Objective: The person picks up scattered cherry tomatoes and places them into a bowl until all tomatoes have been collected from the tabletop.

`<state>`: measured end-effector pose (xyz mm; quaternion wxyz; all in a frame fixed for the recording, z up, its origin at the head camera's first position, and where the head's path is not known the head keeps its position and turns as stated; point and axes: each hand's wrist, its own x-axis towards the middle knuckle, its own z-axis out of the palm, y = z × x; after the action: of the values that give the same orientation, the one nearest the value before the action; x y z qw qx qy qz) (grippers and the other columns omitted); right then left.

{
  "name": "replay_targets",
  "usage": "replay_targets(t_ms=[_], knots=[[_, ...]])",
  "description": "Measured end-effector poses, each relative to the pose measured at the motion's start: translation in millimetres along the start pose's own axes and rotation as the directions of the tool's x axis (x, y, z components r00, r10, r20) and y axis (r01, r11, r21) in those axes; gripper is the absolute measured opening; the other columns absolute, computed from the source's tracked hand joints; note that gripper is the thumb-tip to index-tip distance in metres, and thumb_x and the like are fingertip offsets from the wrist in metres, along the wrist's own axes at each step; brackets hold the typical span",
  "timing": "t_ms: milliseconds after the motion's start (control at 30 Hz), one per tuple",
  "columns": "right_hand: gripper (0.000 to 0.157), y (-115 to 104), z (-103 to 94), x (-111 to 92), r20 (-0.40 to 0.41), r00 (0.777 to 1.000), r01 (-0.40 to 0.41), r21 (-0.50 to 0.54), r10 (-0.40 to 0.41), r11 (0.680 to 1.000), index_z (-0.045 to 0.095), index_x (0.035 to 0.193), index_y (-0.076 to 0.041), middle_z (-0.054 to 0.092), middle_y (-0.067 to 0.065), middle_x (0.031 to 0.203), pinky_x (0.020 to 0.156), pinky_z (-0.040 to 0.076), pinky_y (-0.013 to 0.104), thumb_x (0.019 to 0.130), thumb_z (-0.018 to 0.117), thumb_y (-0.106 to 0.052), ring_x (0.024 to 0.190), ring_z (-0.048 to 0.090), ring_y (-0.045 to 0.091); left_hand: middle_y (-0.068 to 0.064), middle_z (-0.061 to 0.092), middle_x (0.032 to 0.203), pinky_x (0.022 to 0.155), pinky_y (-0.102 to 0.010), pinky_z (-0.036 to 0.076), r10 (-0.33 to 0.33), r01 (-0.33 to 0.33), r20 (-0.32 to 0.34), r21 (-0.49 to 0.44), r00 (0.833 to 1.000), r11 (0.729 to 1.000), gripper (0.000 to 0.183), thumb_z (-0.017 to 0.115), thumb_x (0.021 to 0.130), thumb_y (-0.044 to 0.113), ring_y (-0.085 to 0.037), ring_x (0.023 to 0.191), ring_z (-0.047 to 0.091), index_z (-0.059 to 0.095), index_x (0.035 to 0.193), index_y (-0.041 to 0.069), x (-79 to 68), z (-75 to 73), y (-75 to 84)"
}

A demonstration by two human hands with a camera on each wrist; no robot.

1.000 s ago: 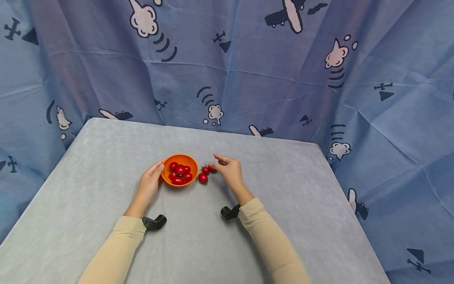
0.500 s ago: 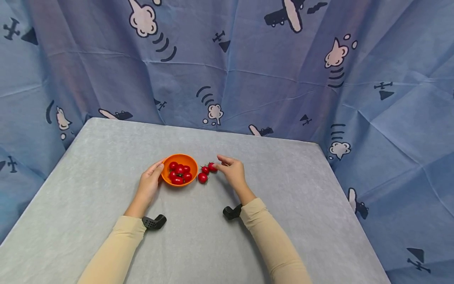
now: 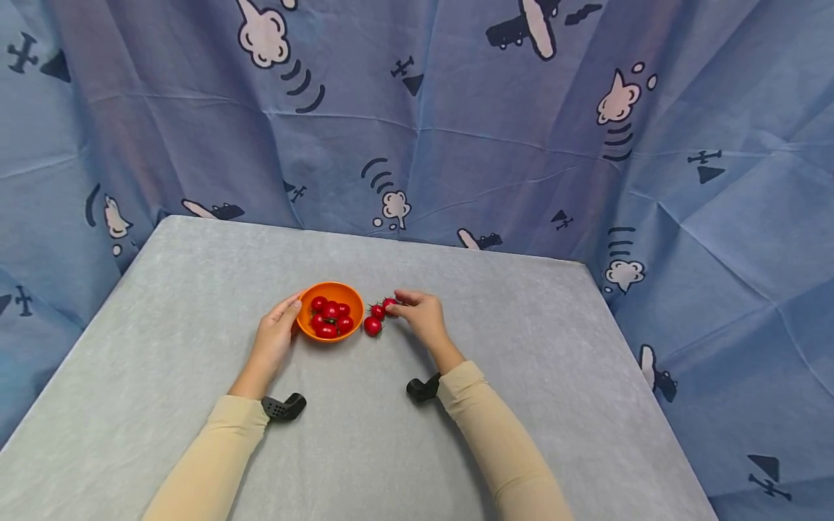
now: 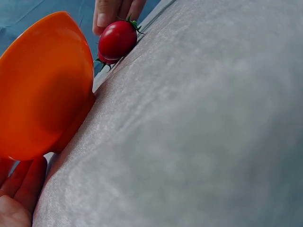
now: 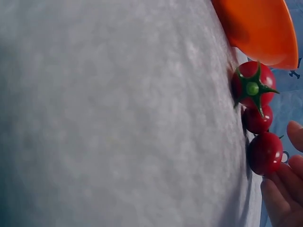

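Note:
An orange bowl point(image 3: 355, 300) holds several red cherry tomatoes point(image 3: 331, 311). My left hand point(image 3: 274, 334) holds its left side, with fingers against the outer wall in the left wrist view. Right of the bowl, three loose tomatoes form a short row: a near one point(image 3: 373, 326), a middle one point(image 3: 378, 312) and a far one point(image 3: 390, 305). My right hand point(image 3: 423, 318) is at the far tomato, its fingertips close against it. In the right wrist view the thumb point(image 5: 296, 135) stands apart from that tomato point(image 5: 265, 153). Whether they touch is hard to tell.
A pale grey cloth covers the table point(image 3: 554, 376). Behind it hangs a blue curtain point(image 3: 417, 145) with aeroplane and cloud prints. Black wrist devices sit on the left point(image 3: 284, 407) and right point(image 3: 423, 388) wrists.
My right hand shifted slightly right, then came back left to the far tomato, thumb and fingers closer together. The left hand, bowl and loose tomatoes look the same.

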<state>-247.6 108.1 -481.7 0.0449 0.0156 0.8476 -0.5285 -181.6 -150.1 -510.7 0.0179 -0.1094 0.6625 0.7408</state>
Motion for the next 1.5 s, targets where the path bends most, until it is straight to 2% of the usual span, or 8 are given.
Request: replay_targets(t_ms=[200,500,833,933,1100,1200,1333,1500], knots=[[0.038,0.1,1.8,1.3,-0.001,1.0,-0.031,-0.013,0.031,0.999,0.073,0.118,-0.005,0.073,0.012,0.12,0.097,0.055,0.039,0.082,0.081,-0.015,0.119,0.063,0.024,-0.008,0.041,0.158,0.121,-0.033,0.032,0.009,-0.009,-0.005,-0.001,1.0,1.0,0.049,0.042,0.107,0.03,-0.017,0.147,0.036,0.042,0.15,0.006,1.1,2.0,1.3],[0.032,3.7,5.8,4.2,-0.015,1.0,-0.003,-0.024,0.002,1.0,0.075,0.113,-0.001,0.074,0.015,0.113,0.075,0.058,0.022,0.083,0.079,-0.01,0.095,0.069,0.018,-0.009,0.04,0.158,0.122,-0.035,0.031,0.012,-0.012,-0.007,0.0,1.0,1.0,0.051,0.043,0.107,0.031,-0.019,0.148,0.035,0.042,0.15,0.005,1.8,1.4,1.0],[0.027,3.4,8.2,5.0,-0.079,0.996,-0.033,-0.043,0.03,0.999,0.077,0.109,-0.005,0.076,0.013,0.111,0.079,0.061,0.029,0.083,0.079,-0.013,0.101,0.069,0.021,-0.006,0.041,0.158,0.122,-0.033,0.032,-0.011,0.011,-0.001,0.009,1.0,1.0,0.05,0.042,0.107,0.032,-0.016,0.148,0.035,0.042,0.151,0.008,-1.6,-0.7,1.0],[0.027,4.7,7.3,6.6,-0.11,0.993,-0.036,-0.037,0.032,0.999,0.078,0.108,-0.005,0.076,0.013,0.109,0.075,0.06,0.026,0.083,0.08,-0.014,0.097,0.068,0.02,-0.007,0.041,0.158,0.121,-0.032,0.032,-0.005,0.005,-0.005,0.011,1.0,1.0,0.05,0.042,0.107,0.032,-0.016,0.148,0.035,0.042,0.151,0.007,-1.3,-1.1,-0.1],[0.026,2.0,5.9,7.1,-0.112,0.993,-0.047,-0.029,0.044,0.998,0.079,0.106,-0.006,0.077,0.012,0.106,0.07,0.057,0.023,0.082,0.081,-0.015,0.092,0.068,0.02,-0.007,0.04,0.158,0.121,-0.032,0.031,-0.006,0.006,-0.008,0.015,1.0,1.0,0.051,0.042,0.107,0.032,-0.016,0.147,0.036,0.041,0.151,0.007,-0.4,-1.2,-0.5],[0.027,-1.9,6.1,7.2,-0.108,0.993,-0.049,-0.035,0.045,0.998,0.079,0.106,-0.007,0.077,0.011,0.107,0.074,0.059,0.026,0.082,0.081,-0.017,0.095,0.069,0.021,-0.008,0.041,0.158,0.121,-0.033,0.032,0.003,-0.003,-0.003,0.007,1.0,1.0,0.051,0.042,0.107,0.032,-0.017,0.147,0.036,0.041,0.151,0.006,0.7,-1.0,0.2],[0.027,-9.7,7.0,5.5,-0.097,0.995,-0.041,-0.04,0.036,0.998,0.079,0.107,-0.009,0.077,0.01,0.108,0.087,0.059,0.033,0.083,0.081,-0.02,0.106,0.067,0.022,-0.01,0.041,0.158,0.121,-0.033,0.032,0.011,-0.011,-0.004,0.009,1.0,1.0,0.05,0.042,0.107,0.031,-0.019,0.147,0.036,0.042,0.151,0.005,0.9,-1.0,0.8],[0.028,-21.6,6.9,0.6,-0.069,0.997,-0.026,0.003,0.026,1.0,0.078,0.108,-0.007,0.077,0.011,0.108,0.096,0.056,0.039,0.083,0.08,-0.02,0.111,0.067,0.025,-0.011,0.04,0.158,0.121,-0.034,0.031,0.009,-0.009,-0.007,0.023,1.0,1.0,0.051,0.042,0.107,0.031,-0.02,0.148,0.035,0.041,0.151,0.005,-1.4,0.0,1.2]])
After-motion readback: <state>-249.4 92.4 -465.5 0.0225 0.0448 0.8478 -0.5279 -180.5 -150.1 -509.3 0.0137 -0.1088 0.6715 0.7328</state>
